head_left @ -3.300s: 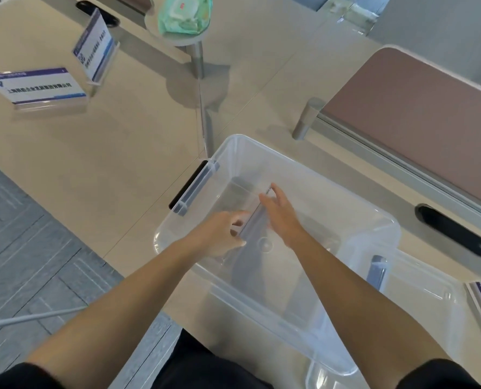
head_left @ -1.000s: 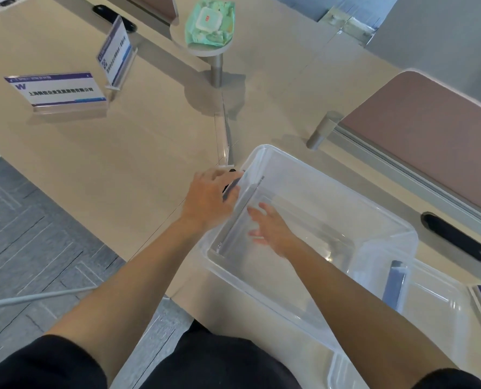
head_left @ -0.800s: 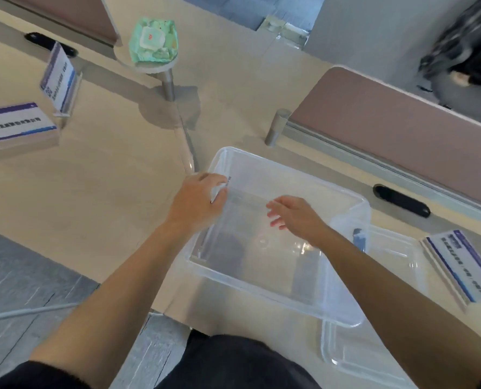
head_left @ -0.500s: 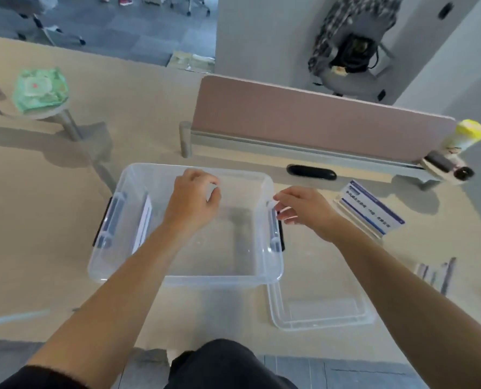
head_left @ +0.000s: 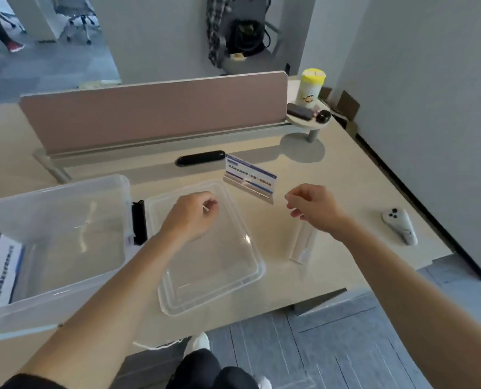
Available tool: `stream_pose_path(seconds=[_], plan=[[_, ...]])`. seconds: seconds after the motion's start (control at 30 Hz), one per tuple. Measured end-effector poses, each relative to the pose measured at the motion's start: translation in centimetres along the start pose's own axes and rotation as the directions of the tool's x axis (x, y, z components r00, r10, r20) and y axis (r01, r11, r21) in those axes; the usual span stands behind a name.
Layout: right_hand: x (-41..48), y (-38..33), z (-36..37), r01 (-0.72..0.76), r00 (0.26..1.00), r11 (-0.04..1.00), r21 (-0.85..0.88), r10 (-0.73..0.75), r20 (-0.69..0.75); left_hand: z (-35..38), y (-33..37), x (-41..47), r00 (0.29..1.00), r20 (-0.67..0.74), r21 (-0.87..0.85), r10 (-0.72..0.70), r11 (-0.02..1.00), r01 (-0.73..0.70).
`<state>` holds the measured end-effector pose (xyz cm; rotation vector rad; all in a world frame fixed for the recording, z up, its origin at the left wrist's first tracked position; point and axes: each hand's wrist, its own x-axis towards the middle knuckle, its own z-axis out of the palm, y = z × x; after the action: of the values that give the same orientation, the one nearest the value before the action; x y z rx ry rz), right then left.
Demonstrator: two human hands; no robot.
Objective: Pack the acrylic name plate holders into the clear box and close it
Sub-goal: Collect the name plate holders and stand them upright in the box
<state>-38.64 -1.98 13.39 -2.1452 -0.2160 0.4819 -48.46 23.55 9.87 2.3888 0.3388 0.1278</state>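
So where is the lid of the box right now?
In the head view the lid lies flat on the desk, just right of the box, under the left hand; a standing holder is just beyond it.

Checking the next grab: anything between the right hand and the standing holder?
No. Head view shows only bare desk between the right hand and the holder.

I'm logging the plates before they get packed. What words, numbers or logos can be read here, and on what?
No text is legible here.
On the standing name plate holder on the desk: dark print on a white and blue card, too blurred to read.
On the packed name plate holder in the clear box: a row of dark characters, too blurred to read.
On the yellow-lidded canister: a picture label, no readable words.
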Motion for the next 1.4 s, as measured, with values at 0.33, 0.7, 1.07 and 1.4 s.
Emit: stream_pose_path(seconds=[0.33,0.7,1.07,1.4], plan=[[8.2,6.9,-9.0,-0.049,0.999,0.919,-0.391,0.036,-0.042,13.8,6.8,6.7,0.959,0.285,-0.111,0.010,0.994,0.023],[17.0,14.3,-9.4,-0.085,0.964,0.700,-0.709,0.239,0.120,25.2,10.4,8.9,0.866,0.489,0.228,-0.103,0.973,-0.013],[19.5,19.1,-8.4,0.088,0.906,0.908,-0.409,0.098,0.412,30.7,13.7,7.4,0.889,0.163,0.341,-0.427,0.870,0.356],[18.2,15.6,-8.6,0.129,0.822,0.984,-0.125,-0.035,0.569,26.1,16.1,4.7,0.880,-0.078,0.355,-0.468,0.812,0.463]])
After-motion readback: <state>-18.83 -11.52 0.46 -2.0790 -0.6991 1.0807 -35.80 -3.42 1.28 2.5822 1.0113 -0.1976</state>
